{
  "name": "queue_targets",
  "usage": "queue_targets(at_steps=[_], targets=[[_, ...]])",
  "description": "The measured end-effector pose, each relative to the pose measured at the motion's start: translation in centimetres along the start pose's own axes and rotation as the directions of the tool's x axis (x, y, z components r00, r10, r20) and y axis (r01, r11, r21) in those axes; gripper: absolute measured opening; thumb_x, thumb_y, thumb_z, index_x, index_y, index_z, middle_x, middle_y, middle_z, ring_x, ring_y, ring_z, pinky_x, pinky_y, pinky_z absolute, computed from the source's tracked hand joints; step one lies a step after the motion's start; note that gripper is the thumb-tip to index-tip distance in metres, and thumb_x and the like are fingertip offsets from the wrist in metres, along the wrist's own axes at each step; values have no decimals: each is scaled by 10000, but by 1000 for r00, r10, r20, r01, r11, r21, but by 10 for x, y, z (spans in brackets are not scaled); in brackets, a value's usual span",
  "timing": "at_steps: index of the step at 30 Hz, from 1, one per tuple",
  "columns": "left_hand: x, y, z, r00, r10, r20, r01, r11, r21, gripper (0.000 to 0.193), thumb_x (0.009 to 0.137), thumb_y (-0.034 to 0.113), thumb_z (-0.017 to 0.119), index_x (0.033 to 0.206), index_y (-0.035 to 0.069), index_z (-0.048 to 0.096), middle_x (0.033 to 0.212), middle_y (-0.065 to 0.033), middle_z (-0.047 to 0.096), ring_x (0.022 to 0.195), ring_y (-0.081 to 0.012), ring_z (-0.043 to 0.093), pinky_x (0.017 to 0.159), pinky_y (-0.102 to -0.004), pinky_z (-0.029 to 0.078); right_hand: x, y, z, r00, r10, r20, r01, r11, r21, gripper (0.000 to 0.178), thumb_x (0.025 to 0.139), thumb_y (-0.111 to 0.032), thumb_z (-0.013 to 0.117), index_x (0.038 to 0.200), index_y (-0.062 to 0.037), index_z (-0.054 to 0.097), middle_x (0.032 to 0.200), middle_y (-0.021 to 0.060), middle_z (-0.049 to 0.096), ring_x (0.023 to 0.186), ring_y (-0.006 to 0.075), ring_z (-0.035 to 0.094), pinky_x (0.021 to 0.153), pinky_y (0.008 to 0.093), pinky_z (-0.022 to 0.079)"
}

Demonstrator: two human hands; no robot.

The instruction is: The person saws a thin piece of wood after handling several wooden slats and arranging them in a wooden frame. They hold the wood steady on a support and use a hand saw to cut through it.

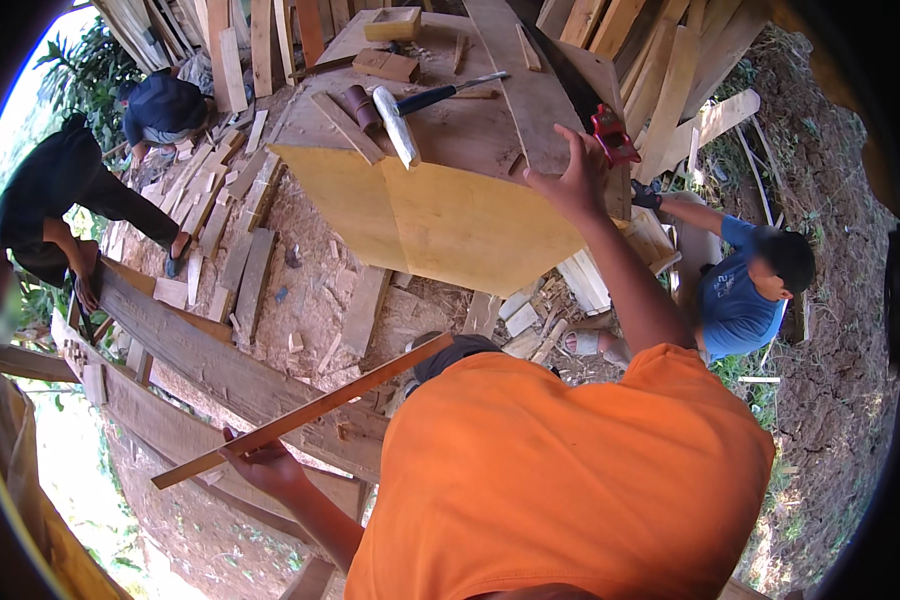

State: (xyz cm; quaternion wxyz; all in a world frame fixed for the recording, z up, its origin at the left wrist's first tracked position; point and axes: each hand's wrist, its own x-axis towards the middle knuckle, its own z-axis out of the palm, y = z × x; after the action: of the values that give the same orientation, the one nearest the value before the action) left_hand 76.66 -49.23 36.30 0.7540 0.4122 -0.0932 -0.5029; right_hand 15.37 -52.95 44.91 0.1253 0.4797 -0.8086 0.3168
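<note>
My left hand (265, 470) is closed around a long, thin wooden strip (320, 405), which slants across my left side. My right arm reaches over a wooden workbench (430, 215) with a yellowish front panel. Fingers and thumb spread, my right hand (575, 175) is at the bench's right end, right beside the red handle of a handsaw (613, 135). Whether the fingers touch that handle is hard to make out. The saw's dark blade points away along a board (520, 80) on the bench top.
On the bench are a blue-handled chisel (430, 98), a white elongated object (396, 128), a brown cylinder (363, 108) and wood blocks (386, 65). A person in blue (740, 290) is at right; two others (55, 200) bend at left. Long planks (240, 370) and offcuts cover the ground.
</note>
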Motion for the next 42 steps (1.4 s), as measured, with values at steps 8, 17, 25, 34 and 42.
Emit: queue_targets(at_steps=[8,17,25,34,42], targets=[[-12,-3,26,992,-25,-124,30,999,36,430,1012,474,556,1278,137,536,1105,-11,629,987,-170,625,812,-389,550,1,4,-6,997,-73,-17,73,997,-9,848,660,-419,849,1401,-247,474,1379,158,415,1356,383,343,1140,564,242],[4,-17,34,997,-48,-53,58,977,207,488,1023,492,506,1387,168,495,1158,-32,568,1013,-188,566,894,-393,474,-6,26,-1,992,-100,-74,103,994,40,721,737,-522,824,1311,-154,589,1360,165,498,1321,350,437,1111,508,333],[-28,-54,65,982,-45,182,-57,855,516,386,1051,328,548,1288,24,526,1200,-124,597,1095,-275,633,943,-380,555,-5,85,-41,925,16,-381,55,983,175,417,883,-440,736,1023,-49,695,961,121,699,937,262,655,860,396,512],[-11,-177,22,368,-509,778,-785,279,554,181,967,131,654,1119,62,725,1103,-113,672,1001,-260,663,911,-372,509,-32,134,-1,933,273,-235,-158,896,415,757,866,-284,783,1436,32,398,1314,205,595,1170,248,600,983,382,487],[-21,-224,3,172,-680,713,-832,287,474,196,917,138,673,1092,82,740,974,-146,695,869,-337,691,784,-439,556,-37,137,1,923,234,-306,-187,967,175,769,902,-431,732,1439,32,435,1285,263,599,1175,316,609,964,390,497]])
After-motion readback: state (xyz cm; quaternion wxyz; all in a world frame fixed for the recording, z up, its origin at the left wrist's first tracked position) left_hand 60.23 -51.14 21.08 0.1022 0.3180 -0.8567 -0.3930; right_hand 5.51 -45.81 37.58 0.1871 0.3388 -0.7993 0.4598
